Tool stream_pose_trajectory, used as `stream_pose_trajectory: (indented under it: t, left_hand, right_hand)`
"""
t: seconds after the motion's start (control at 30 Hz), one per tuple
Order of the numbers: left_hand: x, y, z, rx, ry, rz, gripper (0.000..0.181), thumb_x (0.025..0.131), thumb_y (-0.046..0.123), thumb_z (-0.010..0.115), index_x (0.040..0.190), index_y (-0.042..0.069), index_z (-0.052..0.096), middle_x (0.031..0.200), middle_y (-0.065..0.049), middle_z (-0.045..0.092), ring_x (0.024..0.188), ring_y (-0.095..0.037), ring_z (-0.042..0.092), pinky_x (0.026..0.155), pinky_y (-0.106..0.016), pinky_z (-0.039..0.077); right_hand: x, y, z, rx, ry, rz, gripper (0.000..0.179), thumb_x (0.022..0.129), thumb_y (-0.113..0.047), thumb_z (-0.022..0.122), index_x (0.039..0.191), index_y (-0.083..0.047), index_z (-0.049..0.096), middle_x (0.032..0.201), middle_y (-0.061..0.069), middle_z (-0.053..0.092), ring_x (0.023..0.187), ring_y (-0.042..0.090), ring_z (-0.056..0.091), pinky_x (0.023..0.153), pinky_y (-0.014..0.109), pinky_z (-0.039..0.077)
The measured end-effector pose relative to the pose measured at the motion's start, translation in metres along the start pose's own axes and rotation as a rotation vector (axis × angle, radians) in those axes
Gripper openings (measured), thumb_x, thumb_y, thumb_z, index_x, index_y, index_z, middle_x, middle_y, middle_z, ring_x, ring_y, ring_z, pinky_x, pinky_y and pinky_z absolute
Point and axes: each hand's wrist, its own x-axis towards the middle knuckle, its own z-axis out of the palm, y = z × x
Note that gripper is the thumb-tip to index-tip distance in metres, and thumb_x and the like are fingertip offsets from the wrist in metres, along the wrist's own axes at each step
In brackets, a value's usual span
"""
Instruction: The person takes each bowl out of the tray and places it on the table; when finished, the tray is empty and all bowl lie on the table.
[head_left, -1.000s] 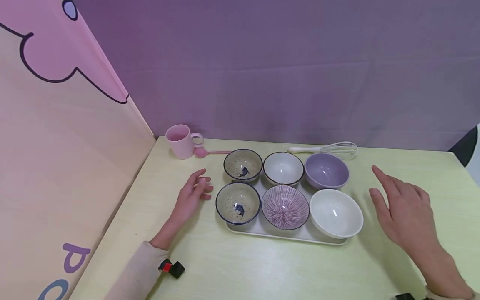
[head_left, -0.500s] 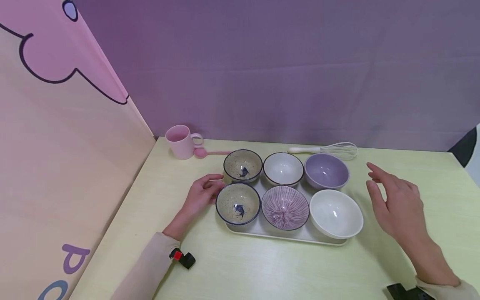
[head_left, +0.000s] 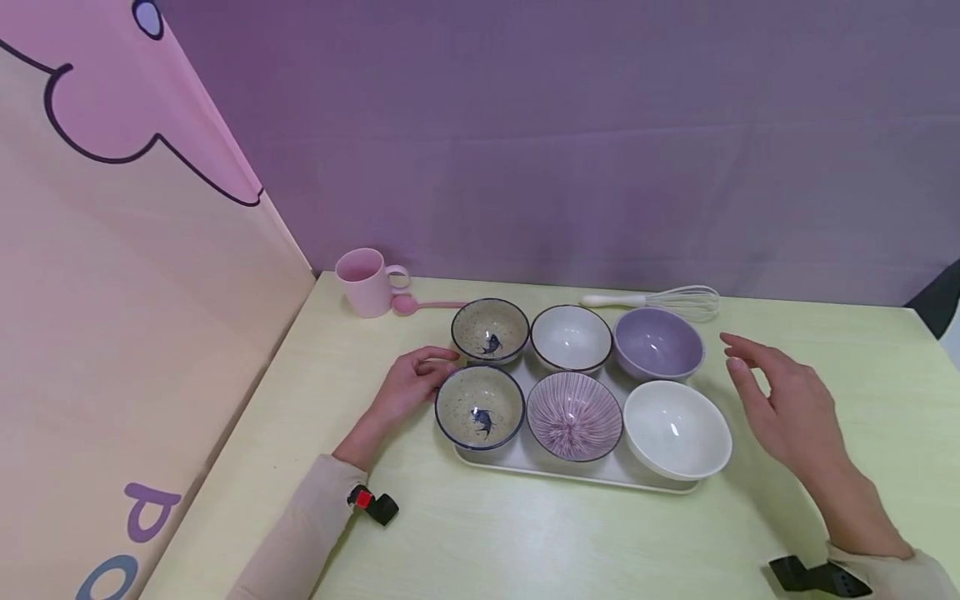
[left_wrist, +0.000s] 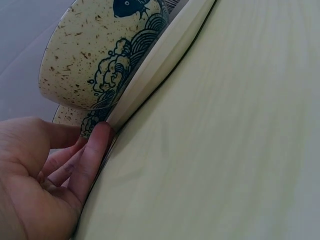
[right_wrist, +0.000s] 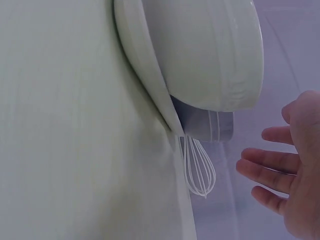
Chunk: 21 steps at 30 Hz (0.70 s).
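Note:
A pale tray (head_left: 573, 473) on the table carries several bowls. At its left side my left hand (head_left: 408, 383) pinches the tray edge with curled fingers, close beside two speckled bowls with blue fish, the near one (head_left: 480, 408) and the far one (head_left: 491, 329); part of its grip is hidden. The left wrist view shows a fingertip (left_wrist: 102, 131) against the tray's rim, below a speckled bowl (left_wrist: 100, 55). Right of the tray my right hand (head_left: 791, 408) hovers with spread fingers, apart from the white bowl (head_left: 678, 429) and the purple bowl (head_left: 658, 342).
Also on the tray stand a black-rimmed white bowl (head_left: 572, 337) and a purple-striped bowl (head_left: 574, 417). Behind it lie a white whisk (head_left: 652, 301) and a pink spoon (head_left: 408, 305). A pink mug (head_left: 366, 287) stands at the back left, near the wall panel (head_left: 150, 333).
My left hand has moved right and forward from the bare table to the tray's left edge. The right hand has shifted left, nearer the bowls. The tray and bowls stay in place.

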Motion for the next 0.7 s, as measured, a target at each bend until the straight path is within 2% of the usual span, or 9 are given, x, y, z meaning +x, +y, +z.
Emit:
stream_pose_trajectory:
  t: [0.13, 0.3, 0.33, 0.4, 0.5, 0.57, 0.7]
  left_hand:
    - [-0.0021, -0.002, -0.0016, 0.036, -0.03, 0.017, 0.026, 0.113, 0.008, 0.064, 0.135, -0.002, 0.073, 0.123, -0.019, 0.081, 0.092, -0.005, 0.071, 0.072, -0.019, 0.057]
    - [-0.0061, -0.0043, -0.0039, 0.032, -0.047, 0.034, 0.028, 0.115, 0.007, 0.059, 0.137, -0.004, 0.071, 0.127, -0.021, 0.079, 0.09, -0.006, 0.069, 0.073, -0.018, 0.056]
    - [-0.0067, -0.0045, -0.0044, 0.023, -0.049, 0.034, 0.028, 0.115, 0.007, 0.058, 0.138, -0.004, 0.071, 0.129, -0.022, 0.078, 0.091, -0.006, 0.069, 0.073, -0.018, 0.057]
    - [-0.0066, -0.0052, -0.005, 0.005, -0.055, 0.034, 0.029, 0.116, 0.007, 0.056, 0.138, -0.006, 0.07, 0.131, -0.022, 0.077, 0.094, -0.005, 0.07, 0.075, -0.019, 0.058]
    - [-0.0054, -0.0047, -0.0053, -0.01, -0.066, 0.033, 0.031, 0.117, 0.008, 0.055, 0.139, -0.008, 0.069, 0.133, -0.023, 0.076, 0.098, -0.004, 0.07, 0.077, -0.019, 0.06]
    - [-0.0047, -0.0038, -0.0051, -0.012, -0.071, 0.032, 0.032, 0.118, 0.009, 0.054, 0.14, -0.009, 0.068, 0.133, -0.024, 0.076, 0.098, -0.004, 0.069, 0.077, -0.018, 0.06]
    - [-0.0047, -0.0015, -0.0046, -0.012, -0.083, 0.034, 0.034, 0.118, 0.008, 0.052, 0.141, -0.011, 0.067, 0.133, -0.026, 0.075, 0.097, -0.003, 0.068, 0.077, -0.017, 0.06]
  right_hand:
    - [-0.0017, 0.0021, -0.0015, -0.006, -0.034, 0.023, 0.036, 0.114, -0.012, 0.057, 0.146, 0.001, 0.068, 0.121, 0.031, 0.075, 0.111, 0.057, 0.065, 0.087, 0.068, 0.043]
    - [-0.0015, 0.0038, -0.002, -0.02, -0.034, 0.016, 0.035, 0.114, -0.012, 0.058, 0.145, 0.001, 0.068, 0.119, 0.03, 0.076, 0.106, 0.053, 0.066, 0.084, 0.059, 0.042]
    - [-0.0013, 0.0044, -0.0018, -0.024, -0.033, 0.013, 0.035, 0.113, -0.012, 0.058, 0.144, 0.001, 0.069, 0.119, 0.029, 0.076, 0.104, 0.048, 0.067, 0.083, 0.054, 0.042]
    - [-0.0008, 0.006, -0.0017, -0.023, -0.036, 0.01, 0.034, 0.113, -0.012, 0.06, 0.144, 0.0, 0.07, 0.117, 0.027, 0.077, 0.102, 0.028, 0.068, 0.081, 0.043, 0.041]
    - [0.0002, 0.0086, -0.0009, -0.01, -0.046, -0.002, 0.033, 0.111, -0.01, 0.063, 0.142, 0.0, 0.071, 0.115, 0.025, 0.079, 0.09, -0.002, 0.057, 0.076, 0.031, 0.038]
    - [0.001, 0.0098, -0.0002, 0.006, -0.052, -0.01, 0.033, 0.11, -0.008, 0.065, 0.141, 0.0, 0.072, 0.113, 0.025, 0.08, 0.086, -0.014, 0.048, 0.072, 0.027, 0.035]
    - [0.003, 0.0081, 0.0, 0.03, -0.066, 0.007, 0.034, 0.109, -0.008, 0.066, 0.142, 0.0, 0.071, 0.113, 0.026, 0.079, 0.092, -0.025, 0.043, 0.068, 0.024, 0.034]
